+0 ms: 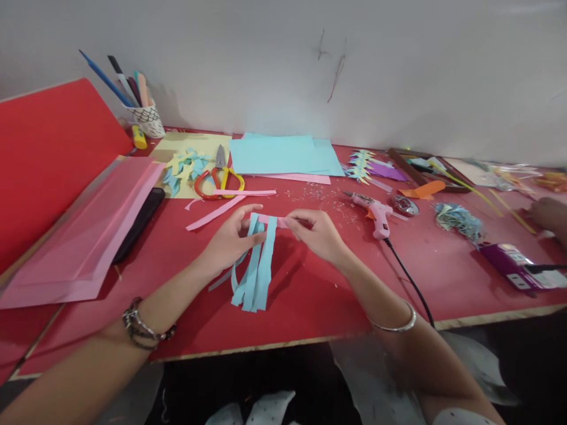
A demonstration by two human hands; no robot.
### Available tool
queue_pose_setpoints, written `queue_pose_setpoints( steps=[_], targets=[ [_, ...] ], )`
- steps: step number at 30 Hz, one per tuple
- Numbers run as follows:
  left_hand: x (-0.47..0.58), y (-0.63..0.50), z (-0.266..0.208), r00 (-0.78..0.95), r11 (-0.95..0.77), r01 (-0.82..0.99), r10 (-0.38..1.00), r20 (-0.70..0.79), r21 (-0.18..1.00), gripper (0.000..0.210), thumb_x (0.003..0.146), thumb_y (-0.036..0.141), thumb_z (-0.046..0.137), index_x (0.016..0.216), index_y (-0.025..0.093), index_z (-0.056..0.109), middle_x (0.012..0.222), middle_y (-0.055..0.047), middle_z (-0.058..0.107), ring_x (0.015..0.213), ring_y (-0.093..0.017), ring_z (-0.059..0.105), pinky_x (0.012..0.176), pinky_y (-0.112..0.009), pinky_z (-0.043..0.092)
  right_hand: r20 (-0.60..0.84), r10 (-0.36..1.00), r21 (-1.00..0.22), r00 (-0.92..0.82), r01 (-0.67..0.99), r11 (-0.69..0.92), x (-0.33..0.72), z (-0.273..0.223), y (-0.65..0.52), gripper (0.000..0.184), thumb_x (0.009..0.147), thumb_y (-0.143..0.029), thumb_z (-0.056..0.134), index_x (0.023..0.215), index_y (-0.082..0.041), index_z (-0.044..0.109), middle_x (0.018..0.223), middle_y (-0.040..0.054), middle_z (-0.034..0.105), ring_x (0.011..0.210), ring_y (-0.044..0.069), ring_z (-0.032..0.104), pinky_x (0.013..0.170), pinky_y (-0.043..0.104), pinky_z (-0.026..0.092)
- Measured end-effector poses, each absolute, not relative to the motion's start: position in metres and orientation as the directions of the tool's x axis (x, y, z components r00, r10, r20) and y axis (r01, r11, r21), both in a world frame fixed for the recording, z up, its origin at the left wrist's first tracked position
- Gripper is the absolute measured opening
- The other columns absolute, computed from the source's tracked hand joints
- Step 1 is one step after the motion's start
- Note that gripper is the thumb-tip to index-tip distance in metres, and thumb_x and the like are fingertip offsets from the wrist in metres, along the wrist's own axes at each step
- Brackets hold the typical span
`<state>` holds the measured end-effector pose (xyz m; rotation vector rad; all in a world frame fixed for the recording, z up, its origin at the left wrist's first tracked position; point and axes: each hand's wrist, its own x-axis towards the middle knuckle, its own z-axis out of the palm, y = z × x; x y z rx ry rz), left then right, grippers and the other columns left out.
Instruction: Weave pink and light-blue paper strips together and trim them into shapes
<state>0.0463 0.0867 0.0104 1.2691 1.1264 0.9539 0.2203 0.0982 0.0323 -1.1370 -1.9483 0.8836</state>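
Observation:
Just above the red tabletop I hold a pink paper strip (268, 219) level between both hands. Several light blue paper strips (264, 268) hang down from it. My left hand (234, 237) is closed on the left part, its thumb lying across the blue strips. At the other end my right hand (316, 231) pinches the pink strip between thumb and fingers. Two loose pink strips (217, 213) lie on the table beyond my left hand. Scissors with red and yellow handles (220, 177) rest behind them, partly on a pale yellow sheet.
A pink glue gun (372, 212) with a black cord lies to the right, near a tape dispenser (404, 205). Blue sheets (283, 154) lie against the wall. Pink sheets (84, 230) cover part of a black phone-like object (140, 227) at left. Another person's hand (550, 213) is at far right.

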Motion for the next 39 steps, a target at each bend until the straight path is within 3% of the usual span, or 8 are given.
queue_pose_setpoints(
  steps=[5, 8, 12, 20, 27, 35, 39],
  targets=[
    [0.046, 0.086, 0.011, 0.213, 0.071, 0.104, 0.973, -0.092, 0.992, 0.051, 0.061, 0.031, 0.065, 0.108, 0.019, 0.049, 0.072, 0.003, 0.06, 0.071, -0.014, 0.057, 0.064, -0.023, 0.045, 0.228, 0.896, -0.811, -0.38, 0.436, 0.391, 0.221, 0.032, 0.099, 0.025, 0.078, -0.026, 0.044, 0.055, -0.016, 0.046, 0.051, -0.0044, 0.041, 0.049, 0.006, 0.035, 0.049, 0.019, 0.028],
    [0.045, 0.085, 0.012, 0.199, 0.063, 0.11, 0.976, -0.084, 0.992, 0.029, 0.067, 0.039, 0.059, 0.087, 0.018, 0.057, 0.07, 0.002, 0.06, 0.067, -0.013, 0.056, 0.061, -0.023, 0.043, 0.234, 0.887, -0.805, -0.398, 0.432, 0.406, 0.221, 0.032, 0.099, 0.024, 0.078, -0.026, 0.044, 0.056, -0.016, 0.046, 0.052, -0.0042, 0.042, 0.05, 0.006, 0.037, 0.051, 0.019, 0.03],
    [0.044, 0.085, 0.015, 0.148, 0.035, 0.183, 0.987, -0.062, 0.983, 0.03, 0.071, 0.047, 0.053, 0.067, 0.018, 0.056, 0.06, 0.003, 0.055, 0.056, -0.011, 0.05, 0.052, -0.021, 0.039, 0.236, 0.874, -0.793, -0.425, 0.436, 0.426, 0.225, 0.032, 0.101, 0.023, 0.079, -0.025, 0.044, 0.058, -0.016, 0.047, 0.055, -0.0034, 0.044, 0.053, 0.006, 0.039, 0.053, 0.019, 0.031],
    [0.043, 0.087, 0.019, 0.15, -0.013, 0.3, 0.988, -0.034, 0.954, 0.026, 0.067, 0.043, 0.057, 0.071, 0.017, 0.058, 0.064, 0.002, 0.056, 0.059, -0.012, 0.049, 0.053, -0.021, 0.038, 0.228, 0.861, -0.792, -0.454, 0.429, 0.435, 0.23, 0.032, 0.104, 0.019, 0.079, -0.022, 0.044, 0.064, -0.015, 0.051, 0.056, -0.0033, 0.047, 0.052, 0.006, 0.042, 0.053, 0.019, 0.033],
    [0.041, 0.086, 0.02, 0.073, -0.02, 0.341, 0.997, -0.006, 0.94, 0.028, 0.071, 0.043, 0.053, 0.061, 0.017, 0.058, 0.055, 0.003, 0.051, 0.052, -0.01, 0.042, 0.049, -0.021, 0.034, 0.244, 0.884, -0.801, -0.399, 0.431, 0.415, 0.231, 0.032, 0.105, 0.021, 0.079, -0.026, 0.045, 0.063, -0.016, 0.052, 0.052, -0.0044, 0.044, 0.05, 0.006, 0.04, 0.052, 0.02, 0.032],
    [0.039, 0.088, 0.015, 0.004, -0.087, 0.294, 0.996, 0.09, 0.952, 0.023, 0.073, 0.039, 0.052, 0.065, 0.019, 0.061, 0.063, 0.001, 0.06, 0.059, -0.013, 0.051, 0.054, -0.022, 0.04, 0.23, 0.903, -0.854, -0.362, 0.369, 0.366, 0.229, 0.027, 0.104, 0.022, 0.079, -0.029, 0.045, 0.065, -0.015, 0.054, 0.05, -0.0047, 0.044, 0.047, 0.006, 0.04, 0.049, 0.019, 0.032],
    [0.039, 0.087, 0.015, 0.0, -0.12, 0.31, 0.992, 0.126, 0.943, 0.021, 0.073, 0.038, 0.054, 0.072, 0.019, 0.064, 0.071, 0.001, 0.065, 0.066, -0.015, 0.056, 0.062, -0.023, 0.044, 0.212, 0.896, -0.811, -0.391, 0.44, 0.385, 0.229, 0.03, 0.105, 0.026, 0.081, -0.032, 0.045, 0.063, -0.015, 0.054, 0.052, -0.0032, 0.049, 0.05, 0.007, 0.045, 0.053, 0.02, 0.035]
  ],
)
